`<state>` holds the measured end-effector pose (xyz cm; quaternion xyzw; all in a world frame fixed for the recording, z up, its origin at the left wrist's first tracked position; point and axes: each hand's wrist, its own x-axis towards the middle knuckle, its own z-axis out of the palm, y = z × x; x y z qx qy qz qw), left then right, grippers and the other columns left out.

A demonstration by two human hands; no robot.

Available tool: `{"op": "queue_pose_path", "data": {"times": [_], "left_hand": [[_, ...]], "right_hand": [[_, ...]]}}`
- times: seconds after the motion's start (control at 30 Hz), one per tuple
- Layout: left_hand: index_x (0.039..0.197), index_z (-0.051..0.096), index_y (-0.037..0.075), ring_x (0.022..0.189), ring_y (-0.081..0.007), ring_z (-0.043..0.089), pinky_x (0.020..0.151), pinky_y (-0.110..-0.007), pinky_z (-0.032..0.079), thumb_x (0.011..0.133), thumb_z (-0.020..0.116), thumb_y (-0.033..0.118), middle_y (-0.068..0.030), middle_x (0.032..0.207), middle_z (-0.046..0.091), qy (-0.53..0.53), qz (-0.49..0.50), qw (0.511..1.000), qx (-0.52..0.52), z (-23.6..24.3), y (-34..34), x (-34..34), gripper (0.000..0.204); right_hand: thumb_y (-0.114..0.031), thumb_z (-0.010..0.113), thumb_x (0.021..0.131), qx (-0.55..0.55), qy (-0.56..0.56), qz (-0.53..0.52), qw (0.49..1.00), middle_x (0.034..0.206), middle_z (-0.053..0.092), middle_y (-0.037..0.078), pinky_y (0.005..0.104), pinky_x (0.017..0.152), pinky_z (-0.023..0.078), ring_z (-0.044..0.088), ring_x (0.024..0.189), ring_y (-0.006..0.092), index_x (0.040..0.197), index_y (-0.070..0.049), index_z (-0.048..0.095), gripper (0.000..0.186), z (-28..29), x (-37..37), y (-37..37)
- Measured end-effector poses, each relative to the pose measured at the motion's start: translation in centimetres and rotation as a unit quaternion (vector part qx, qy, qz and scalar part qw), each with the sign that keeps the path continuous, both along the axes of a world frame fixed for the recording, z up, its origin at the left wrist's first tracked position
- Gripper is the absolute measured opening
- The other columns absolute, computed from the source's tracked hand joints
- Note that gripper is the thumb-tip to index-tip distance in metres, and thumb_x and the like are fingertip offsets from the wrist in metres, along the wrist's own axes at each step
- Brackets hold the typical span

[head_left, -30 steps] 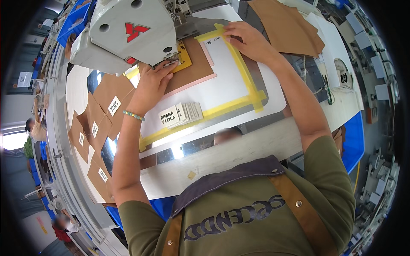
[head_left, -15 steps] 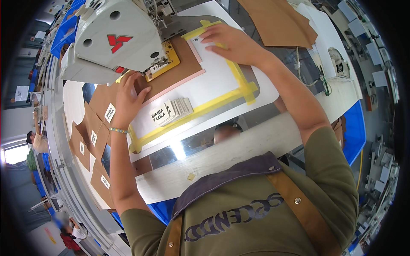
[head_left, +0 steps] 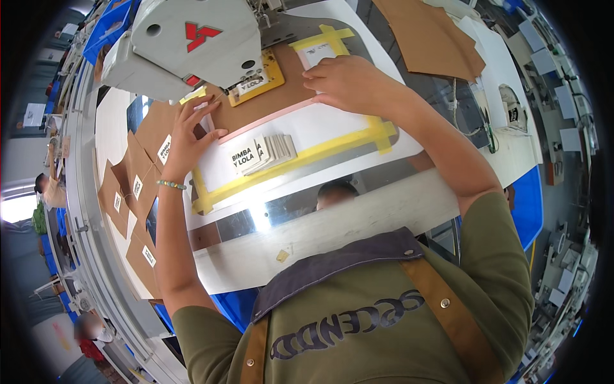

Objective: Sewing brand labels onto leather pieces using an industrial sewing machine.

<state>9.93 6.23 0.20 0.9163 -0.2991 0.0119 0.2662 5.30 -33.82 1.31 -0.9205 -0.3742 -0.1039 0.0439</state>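
Note:
My left hand [head_left: 192, 131] rests with fingers apart at the left end of a brown sheet [head_left: 252, 116], which has pink strips along its edges. At that sheet's right side, my right hand [head_left: 348, 86] lies palm down, fingers slightly bent and apart. Between my hands, a yellow plate [head_left: 274, 70] with a white label inside sits beneath the sewing machine head [head_left: 169, 57]. The brown sheet lies on a white board [head_left: 326, 128] bordered with yellow tape. A fanned stack of white printed labels [head_left: 275, 153] lies in front of it.
Brown pieces with white labels [head_left: 118, 185] overlap at left, and larger brown sheets [head_left: 435, 41] lie at back right. Blue bins [head_left: 531, 208] flank the table. Scissors and cord [head_left: 489, 134] lie at right. Other people [head_left: 54, 189] sit at benches far left.
My left hand has moved left, away from the plate under the machine head. My right hand has come down from the board's back corner to the brown sheet's right edge.

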Motion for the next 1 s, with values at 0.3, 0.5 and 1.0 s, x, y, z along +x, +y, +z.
{"op": "queue_pose_path", "data": {"times": [0.3,0.5,1.0], "left_hand": [[0.13,0.08,0.006,0.129,-0.0302,0.065,0.109,-0.043,0.054,0.086,0.087,0.01,-0.0084,0.136,0.073,-0.059,-0.075,0.995,-0.009,-0.1,-4.8,-2.5,0.044],[0.112,0.08,0.002,0.105,-0.0284,0.07,0.089,-0.04,0.058,0.089,0.083,0.001,-0.0064,0.114,0.074,-0.139,-0.072,0.987,-0.026,-1.6,-4.8,-2.5,0.023],[0.116,0.074,0.007,0.106,-0.0345,0.072,0.088,-0.045,0.059,0.098,0.066,0.002,-0.0072,0.117,0.073,-0.164,0.138,0.962,0.168,0.3,11.3,-7.9,0.02]], "right_hand": [[-0.016,0.078,0.093,-0.068,0.003,-0.057,0.996,0.095,0.076,0.012,0.0414,0.084,0.061,0.077,0.093,0.0295,0.088,-0.004,0.081,0.013,2.5,-2.6,-0.6],[-0.022,0.08,0.095,-0.085,-0.017,-0.069,0.994,0.1,0.072,0.007,0.0417,0.088,0.058,0.072,0.097,0.0281,0.099,-0.009,0.075,0.015,0.9,-2.4,-0.8],[-0.021,0.075,0.099,0.095,-0.071,-0.17,0.978,0.112,0.079,0.003,0.0424,0.084,0.06,0.074,0.101,0.0297,0.108,-0.01,0.079,0.015,2.8,-4.3,-9.8]]}}
